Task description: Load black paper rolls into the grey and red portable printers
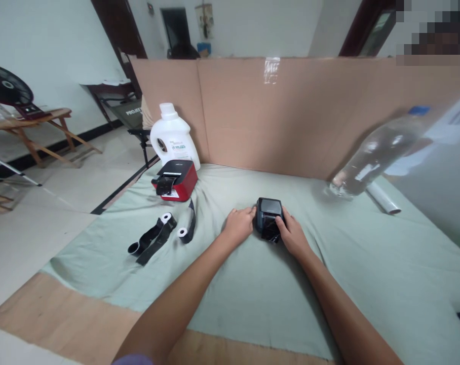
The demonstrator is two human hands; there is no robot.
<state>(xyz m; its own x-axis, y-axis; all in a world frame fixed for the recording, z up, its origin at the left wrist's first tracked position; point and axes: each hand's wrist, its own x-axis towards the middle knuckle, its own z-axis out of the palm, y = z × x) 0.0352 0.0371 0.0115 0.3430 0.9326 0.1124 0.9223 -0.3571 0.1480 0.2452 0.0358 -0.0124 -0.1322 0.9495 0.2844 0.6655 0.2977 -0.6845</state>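
Observation:
A small black device that looks like a portable printer [269,206] sits on the green cloth in front of me, with a glossy black strip [270,230] on its near side. My left hand [239,224] presses curled fingers against its left side. On the right side, my right hand [293,232] grips it, thumb over the near front edge; the other fingers are partly hidden behind it. To the left stands a red and black label printer [186,185] with a dark strip out of its front. Nearer me lie partly unrolled black rolls [154,239] and another roll [188,223].
A white detergent jug [175,134] stands behind the red printer. A cardboard panel [260,116] closes off the back. At right, a clear plastic bottle [378,152] leans near a grey tube [384,197]. The green cloth [253,304] covers a wooden tabletop [78,304].

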